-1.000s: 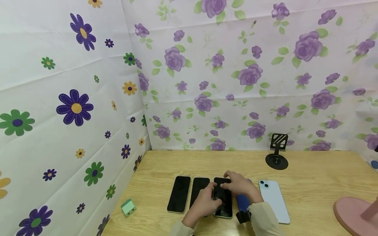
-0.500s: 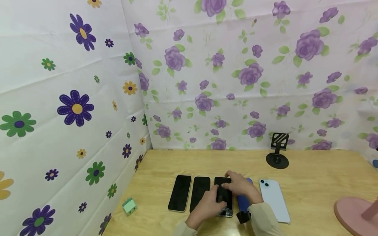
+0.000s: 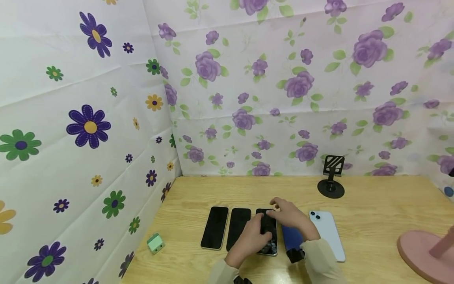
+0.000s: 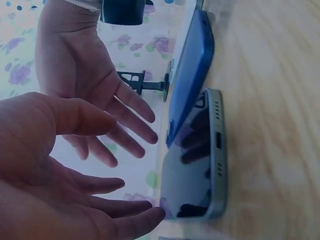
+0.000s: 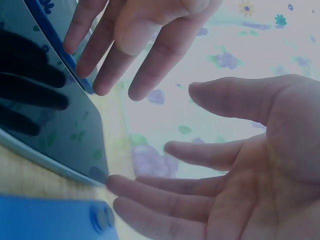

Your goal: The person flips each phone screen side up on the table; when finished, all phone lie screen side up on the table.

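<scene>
A phone with a dark glossy screen (image 3: 268, 225) lies face up on the table under both hands. My left hand (image 3: 250, 237) is over its left and lower side, fingers spread; in the left wrist view a fingertip is at the phone's edge (image 4: 219, 165), contact unclear. From the right, my right hand (image 3: 291, 216) reaches over the phone's top end, thumb and fingers apart and holding nothing. In the right wrist view its fingertips (image 5: 117, 182) come close to the phone's corner. A blue phone (image 3: 292, 236) lies back up beside it, partly beneath the right wrist.
Two more dark-screened phones, one at far left (image 3: 214, 228) and one in the middle (image 3: 238, 227), lie in the row. A pale blue phone (image 3: 328, 234) lies at right. Around them are a black stand (image 3: 331, 185), a green charger plug (image 3: 155, 243) and a pink base (image 3: 420, 252).
My left hand has shifted a little to the right over the dark-screened phone. The right hand has hardly moved, and the phones lie where they were. The head view has tilted slightly.
</scene>
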`<control>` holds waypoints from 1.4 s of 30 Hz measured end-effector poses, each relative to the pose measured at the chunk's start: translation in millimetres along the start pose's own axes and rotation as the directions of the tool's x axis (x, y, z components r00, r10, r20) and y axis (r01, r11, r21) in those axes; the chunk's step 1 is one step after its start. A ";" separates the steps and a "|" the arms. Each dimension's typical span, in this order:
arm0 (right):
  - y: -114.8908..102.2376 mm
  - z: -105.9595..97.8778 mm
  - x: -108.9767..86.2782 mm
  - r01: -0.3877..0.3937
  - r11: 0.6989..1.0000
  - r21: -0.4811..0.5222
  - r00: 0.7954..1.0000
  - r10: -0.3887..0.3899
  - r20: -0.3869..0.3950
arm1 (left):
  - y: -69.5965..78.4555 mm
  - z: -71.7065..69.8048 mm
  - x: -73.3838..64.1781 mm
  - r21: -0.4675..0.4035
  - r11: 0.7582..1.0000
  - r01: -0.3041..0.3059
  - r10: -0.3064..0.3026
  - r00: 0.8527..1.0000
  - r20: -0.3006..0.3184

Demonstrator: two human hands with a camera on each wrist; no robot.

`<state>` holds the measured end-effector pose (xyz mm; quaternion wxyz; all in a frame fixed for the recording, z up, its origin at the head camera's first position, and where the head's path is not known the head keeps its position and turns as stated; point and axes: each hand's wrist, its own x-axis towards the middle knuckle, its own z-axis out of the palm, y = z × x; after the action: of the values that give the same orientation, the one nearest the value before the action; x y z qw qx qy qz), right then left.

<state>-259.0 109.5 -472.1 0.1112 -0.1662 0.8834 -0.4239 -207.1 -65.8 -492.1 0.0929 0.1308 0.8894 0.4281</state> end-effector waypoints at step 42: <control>56.1 -31.3 -8.6 -0.018 1.000 -0.020 0.997 0.016 -0.075 | 35.0 61.9 22.4 0.237 0.971 -0.018 0.000 0.997 0.076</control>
<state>-272.8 168.0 -496.4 0.0797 -0.1438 0.8927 -0.4197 -205.8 7.8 -503.9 0.1082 0.1610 0.9294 0.3140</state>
